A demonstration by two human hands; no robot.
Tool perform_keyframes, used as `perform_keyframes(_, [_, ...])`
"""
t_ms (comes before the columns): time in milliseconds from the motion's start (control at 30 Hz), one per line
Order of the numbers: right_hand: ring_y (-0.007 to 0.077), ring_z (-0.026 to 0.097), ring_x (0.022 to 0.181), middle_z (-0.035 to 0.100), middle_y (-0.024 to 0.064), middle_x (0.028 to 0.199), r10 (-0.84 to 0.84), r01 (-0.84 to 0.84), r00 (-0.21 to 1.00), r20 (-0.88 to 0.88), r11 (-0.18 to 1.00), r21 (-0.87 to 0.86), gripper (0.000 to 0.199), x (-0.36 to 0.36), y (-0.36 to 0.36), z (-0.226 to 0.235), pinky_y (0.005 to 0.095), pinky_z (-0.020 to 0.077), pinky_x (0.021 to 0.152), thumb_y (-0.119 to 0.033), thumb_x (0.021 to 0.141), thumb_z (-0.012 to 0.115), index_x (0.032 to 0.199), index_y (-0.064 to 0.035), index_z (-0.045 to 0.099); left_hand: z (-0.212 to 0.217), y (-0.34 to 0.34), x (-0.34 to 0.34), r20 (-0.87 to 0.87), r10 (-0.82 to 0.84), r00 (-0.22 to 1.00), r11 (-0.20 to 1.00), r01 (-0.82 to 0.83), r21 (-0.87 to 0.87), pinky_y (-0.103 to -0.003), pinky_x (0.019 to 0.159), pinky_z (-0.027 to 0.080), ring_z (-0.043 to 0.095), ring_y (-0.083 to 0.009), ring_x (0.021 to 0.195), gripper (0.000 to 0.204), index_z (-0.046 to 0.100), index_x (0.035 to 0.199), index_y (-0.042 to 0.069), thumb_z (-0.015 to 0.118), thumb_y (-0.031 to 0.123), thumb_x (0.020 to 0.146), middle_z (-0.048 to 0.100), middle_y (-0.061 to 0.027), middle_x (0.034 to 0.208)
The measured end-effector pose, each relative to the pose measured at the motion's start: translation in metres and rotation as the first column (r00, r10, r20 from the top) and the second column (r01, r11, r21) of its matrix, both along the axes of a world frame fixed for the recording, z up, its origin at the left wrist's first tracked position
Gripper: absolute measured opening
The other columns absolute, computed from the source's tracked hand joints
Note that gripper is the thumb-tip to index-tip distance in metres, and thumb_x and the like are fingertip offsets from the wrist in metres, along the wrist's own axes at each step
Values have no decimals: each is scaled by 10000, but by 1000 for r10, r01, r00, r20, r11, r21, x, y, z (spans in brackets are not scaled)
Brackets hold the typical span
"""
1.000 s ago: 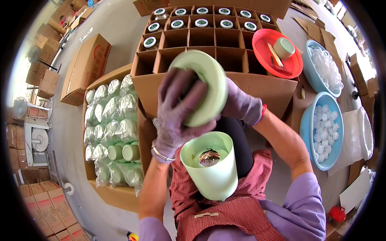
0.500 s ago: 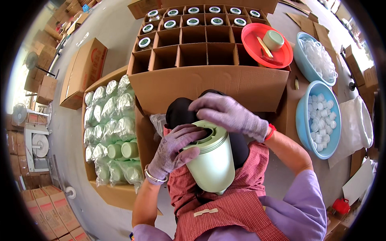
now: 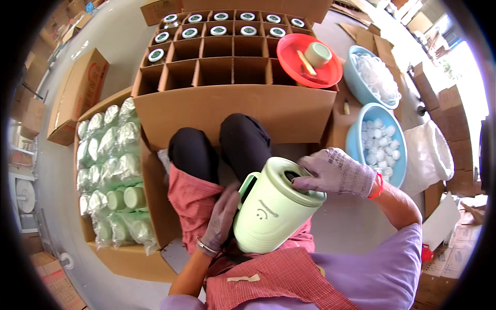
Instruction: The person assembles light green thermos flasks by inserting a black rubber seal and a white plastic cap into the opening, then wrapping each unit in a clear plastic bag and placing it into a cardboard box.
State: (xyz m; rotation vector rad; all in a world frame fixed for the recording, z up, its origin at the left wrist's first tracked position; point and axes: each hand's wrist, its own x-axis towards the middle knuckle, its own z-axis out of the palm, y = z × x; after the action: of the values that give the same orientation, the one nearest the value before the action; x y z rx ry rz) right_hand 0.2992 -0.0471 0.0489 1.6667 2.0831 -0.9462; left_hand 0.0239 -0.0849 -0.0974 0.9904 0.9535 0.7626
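A light green jug (image 3: 271,212) with a smiling face printed on its side leans tilted over my lap. Its handle (image 3: 249,187) is on the left, and its round top has a dark opening. My right hand (image 3: 336,171), in a greyish glove, grips the top rim, its thumb at the opening; some fingertips are hidden. My left hand (image 3: 222,218), gloved too and slightly blurred, lies along the jug's left side below the handle with its fingers stretched out.
Ahead stands a divided carton (image 3: 232,111) with several white-lidded jars. A red basin (image 3: 330,72) on its corner holds a green cup (image 3: 318,55) and tools. Blue basins (image 3: 353,147) of white parts stand right. At left, a carton (image 3: 121,258) holds plastic-wrapped green items.
The jug has turned, so its handle and printed side now show. My left hand went from its top rim to its side; my right hand came down onto the rim. The view shifted.
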Motion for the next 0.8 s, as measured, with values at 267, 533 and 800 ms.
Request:
perform_keyframes(267, [391,522,1183,544,206,1279,295,132,764,-574,800,586,558,-9,-33,-33,464,414,990,-489,970,452,1256,-27,576,-9,2,4,286,-246,926,890,332,-311,-262,845,524,638,-137,963,364,627,1185,-14,523,296,1025,669,-74,1089])
perform_keyframes(533, [270,556,1173,548,185,1289,-381,606,205,-902,773,-188,545,-14,-22,-84,380,395,1059,-351,997,502,1384,28,438,91,36,7,-398,200,896,360,311,880,-455,1112,345,638,-315,1115,379,724,1064,86,657,105,691,710,-62,1142])
perform_keyframes(800, [205,521,1237,521,123,1342,-53,648,338,-940,738,191,611,-26,-12,-82,324,386,1083,-392,966,615,1405,-14,420,108,49,10,-422,371,827,116,410,905,-448,1072,432,659,-275,1117,263,710,1066,101,639,164,821,725,-64,1102])
